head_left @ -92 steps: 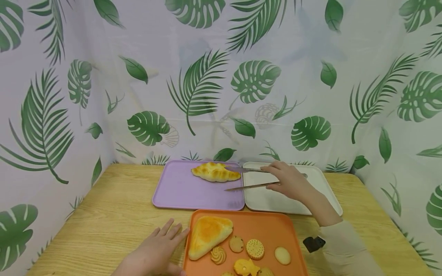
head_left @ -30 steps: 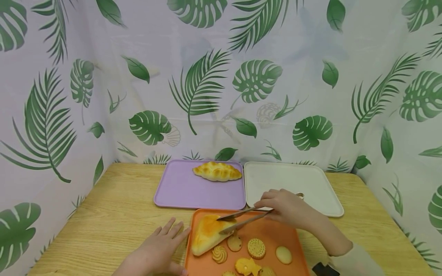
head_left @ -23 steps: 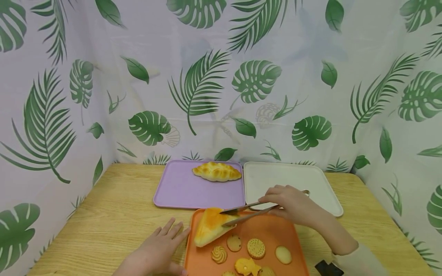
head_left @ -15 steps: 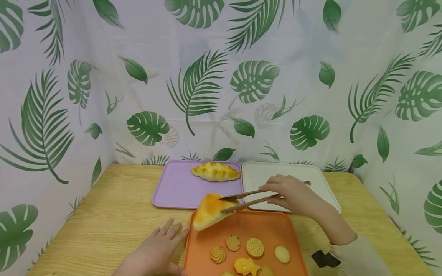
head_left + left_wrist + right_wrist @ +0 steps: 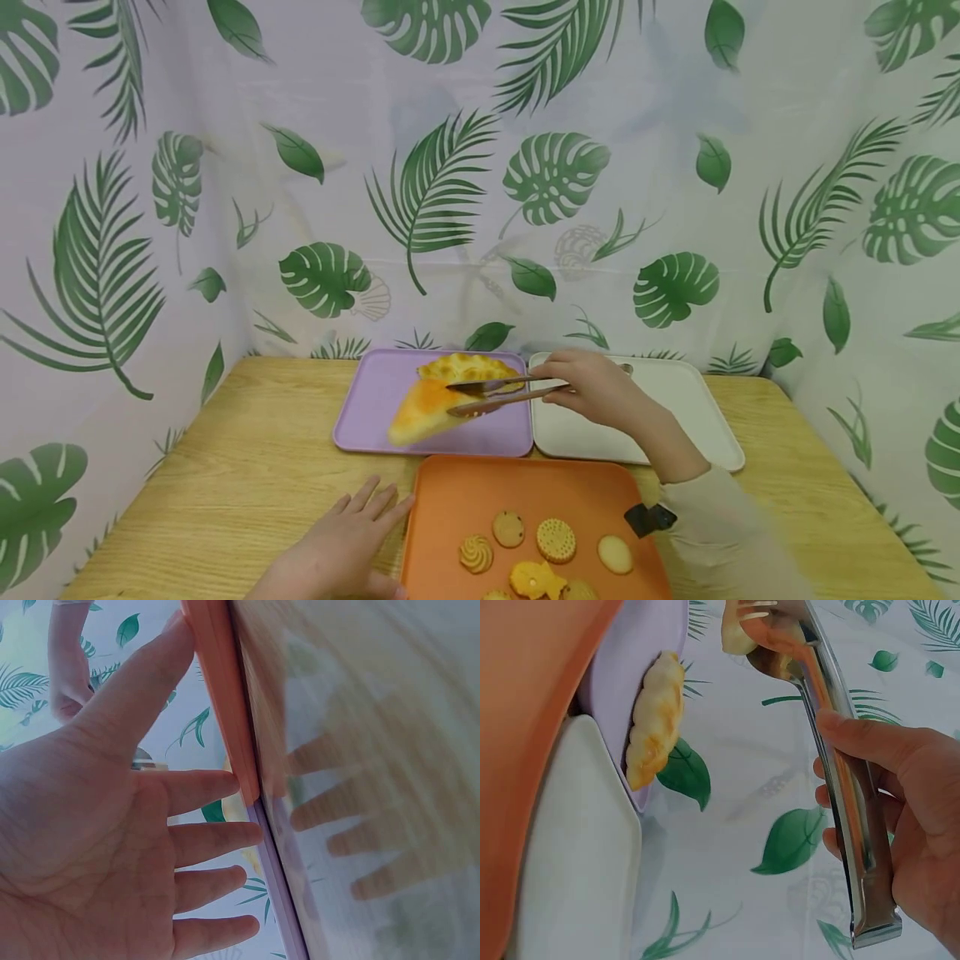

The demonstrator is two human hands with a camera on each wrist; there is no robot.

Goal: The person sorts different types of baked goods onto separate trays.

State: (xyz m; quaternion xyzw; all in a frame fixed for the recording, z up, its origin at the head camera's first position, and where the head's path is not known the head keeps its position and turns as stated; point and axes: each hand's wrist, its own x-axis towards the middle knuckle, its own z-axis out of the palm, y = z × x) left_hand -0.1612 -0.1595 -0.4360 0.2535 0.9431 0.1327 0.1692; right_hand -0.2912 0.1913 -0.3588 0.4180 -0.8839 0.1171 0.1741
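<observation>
My right hand (image 5: 596, 392) grips metal tongs (image 5: 517, 398). Their tips pinch a triangular golden bread (image 5: 420, 412), which is lifted over the purple tray (image 5: 356, 429). Behind it a long, ridged bread (image 5: 461, 364) lies on that tray, partly hidden by the lifted bread and tongs. The right wrist view has the tongs (image 5: 859, 855) between thumb and fingers, and only a bit of the held bread (image 5: 736, 634) at the top. My left hand (image 5: 337, 537) lies with fingers spread at the left edge of the orange tray (image 5: 525, 479); its thumb touches the rim.
Several cookies, among them a fish-shaped one (image 5: 534, 579) and a round dotted one (image 5: 556, 540), lie on the orange tray. A white tray (image 5: 697, 425) stands beside the purple one at the back right. Leaf-patterned cloth (image 5: 465, 208) surrounds the wooden table (image 5: 247, 442).
The tongs went from beside the long bread to the triangular bread, took hold of it, and lifted it off the orange tray, back and left over the purple one. My left hand stayed put.
</observation>
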